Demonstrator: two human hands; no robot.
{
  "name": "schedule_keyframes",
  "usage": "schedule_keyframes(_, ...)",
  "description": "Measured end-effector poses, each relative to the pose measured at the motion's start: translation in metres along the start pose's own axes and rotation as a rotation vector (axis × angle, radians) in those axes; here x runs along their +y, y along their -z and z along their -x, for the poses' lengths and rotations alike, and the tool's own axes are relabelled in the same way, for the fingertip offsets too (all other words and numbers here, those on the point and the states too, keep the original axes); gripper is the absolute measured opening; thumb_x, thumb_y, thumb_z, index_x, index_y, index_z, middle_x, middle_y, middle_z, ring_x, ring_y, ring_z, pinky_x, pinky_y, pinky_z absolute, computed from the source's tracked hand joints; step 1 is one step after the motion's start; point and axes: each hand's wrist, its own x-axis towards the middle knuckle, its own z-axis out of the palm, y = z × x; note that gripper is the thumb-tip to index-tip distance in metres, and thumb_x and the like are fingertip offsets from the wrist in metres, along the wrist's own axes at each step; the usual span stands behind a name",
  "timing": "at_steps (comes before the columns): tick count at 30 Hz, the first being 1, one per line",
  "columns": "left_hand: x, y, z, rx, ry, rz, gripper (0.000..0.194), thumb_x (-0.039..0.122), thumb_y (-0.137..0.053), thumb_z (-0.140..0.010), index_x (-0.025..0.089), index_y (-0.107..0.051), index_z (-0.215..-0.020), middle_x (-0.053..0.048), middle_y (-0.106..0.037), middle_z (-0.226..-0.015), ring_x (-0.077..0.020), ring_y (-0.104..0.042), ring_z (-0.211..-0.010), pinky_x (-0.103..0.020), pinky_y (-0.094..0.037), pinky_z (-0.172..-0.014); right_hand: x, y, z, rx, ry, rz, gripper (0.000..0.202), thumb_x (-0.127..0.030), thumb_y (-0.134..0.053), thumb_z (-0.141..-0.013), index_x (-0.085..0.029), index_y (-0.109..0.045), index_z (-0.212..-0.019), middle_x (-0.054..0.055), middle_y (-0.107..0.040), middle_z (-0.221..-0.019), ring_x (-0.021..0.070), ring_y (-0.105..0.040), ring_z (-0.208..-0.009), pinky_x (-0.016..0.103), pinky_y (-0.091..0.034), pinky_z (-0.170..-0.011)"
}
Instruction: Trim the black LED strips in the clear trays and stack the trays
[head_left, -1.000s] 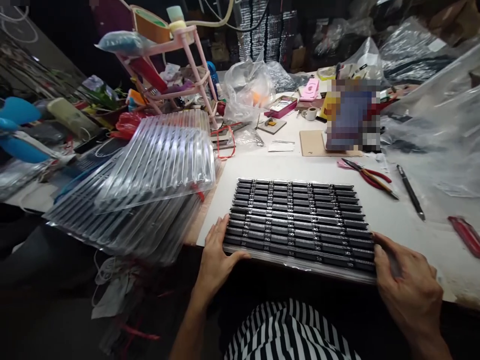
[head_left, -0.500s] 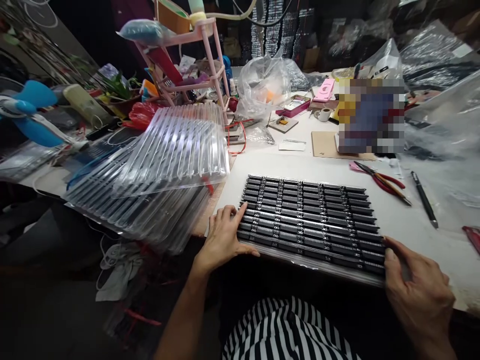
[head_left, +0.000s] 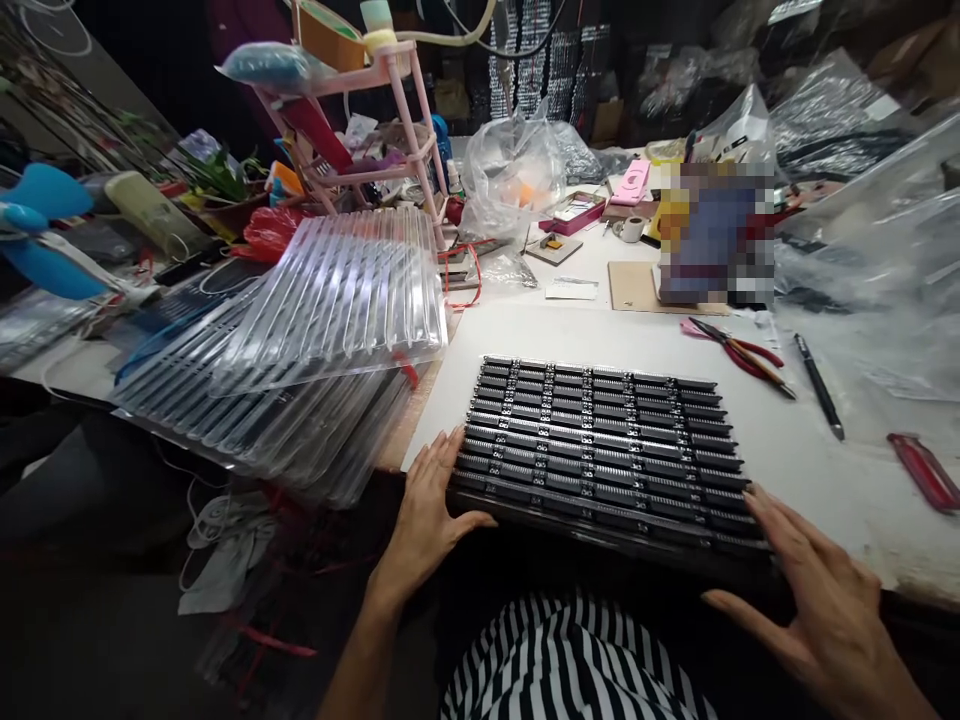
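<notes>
A tray of black comb-like strips (head_left: 600, 440), set in several rows, lies at the front edge of the white worktable. My left hand (head_left: 427, 500) rests along the tray's left end, fingers stretched out and thumb spread along the front. At the right end, the fingertips of my right hand (head_left: 817, 590) touch the tray's corner, with the thumb held wide apart from the fingers. Neither hand is closed round the tray. Clear ribbed plastic trays (head_left: 337, 290) are stacked to the left of my left hand.
Red-handled pliers (head_left: 739, 355), a black pen (head_left: 819, 385) and a red-handled tool (head_left: 924, 470) lie to the right. A brown board (head_left: 630, 287) sits behind the tray. A pink rack (head_left: 360, 175) and a blue fan (head_left: 52, 230) stand at the left. Plastic bags (head_left: 517, 175) lie at the back.
Both hands have loosened at the tray's ends; the right thumb has come off the tray and swung outward. The left fingers have straightened. The whole view has shifted slightly.
</notes>
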Motion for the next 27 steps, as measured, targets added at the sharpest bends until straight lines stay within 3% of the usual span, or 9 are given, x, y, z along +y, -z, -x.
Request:
schedule_keyframes(3, -0.001, 0.005, 0.001, 0.027, 0.036, 0.081, 0.091, 0.040, -0.072, -0.074, 0.035, -0.017, -0.147, -0.006, -0.037, -0.149, -0.0269, -0.031, -0.138, -0.048, -0.025, -0.113, 0.001, -0.001, 0.002, 0.077, -0.034, -0.002, 0.065, -0.059, -0.046, -0.088, -0.033, -0.029, -0.146, 0.011, -0.055, -0.129, 0.0355, -0.057, -0.108, 0.053, -0.040, -0.088)
schedule_keyframes(6, 0.002, 0.008, -0.006, 0.086, 0.098, 0.245, 0.092, 0.045, -0.074, -0.071, 0.033, -0.022, -0.146, -0.007, -0.043, -0.146, -0.0270, -0.038, -0.134, -0.046, -0.030, -0.111, 0.004, 0.004, -0.010, 0.102, -0.038, -0.029, 0.065, -0.059, -0.047, -0.088, -0.034, -0.030, -0.146, 0.011, -0.060, -0.122, 0.0334, -0.061, -0.098, 0.051, -0.043, -0.085)
schedule_keyframes(12, 0.005, 0.006, -0.030, 0.190, 0.079, 0.348, 0.090, 0.047, -0.073, -0.071, 0.028, -0.026, -0.146, -0.010, -0.047, -0.142, -0.0268, -0.041, -0.133, -0.044, -0.029, -0.112, 0.008, 0.006, -0.041, 0.173, -0.026, -0.049, 0.066, -0.054, -0.049, -0.090, -0.027, -0.030, -0.147, 0.012, -0.058, -0.125, 0.0302, -0.060, -0.105, 0.043, -0.044, -0.087)
schedule_keyframes(18, -0.002, -0.001, -0.036, 0.117, 0.088, 0.282, 0.091, 0.044, -0.072, -0.074, 0.029, -0.020, -0.148, -0.010, -0.041, -0.146, -0.0266, -0.037, -0.135, -0.045, -0.027, -0.112, 0.014, -0.008, -0.043, 0.118, -0.009, -0.050, 0.068, -0.057, -0.047, -0.090, -0.027, -0.028, -0.148, 0.013, -0.057, -0.123, 0.0328, -0.059, -0.097, 0.046, -0.043, -0.083)
schedule_keyframes(27, -0.005, 0.005, -0.043, -0.032, 0.089, 0.164, 0.092, 0.040, -0.069, -0.076, 0.028, -0.015, -0.149, -0.011, -0.032, -0.152, -0.0270, -0.029, -0.139, -0.046, -0.024, -0.114, 0.018, -0.008, -0.044, 0.045, -0.026, -0.043, 0.075, -0.064, -0.048, -0.087, -0.021, -0.031, -0.146, 0.013, -0.057, -0.120, 0.0312, -0.055, -0.103, 0.046, -0.039, -0.086)
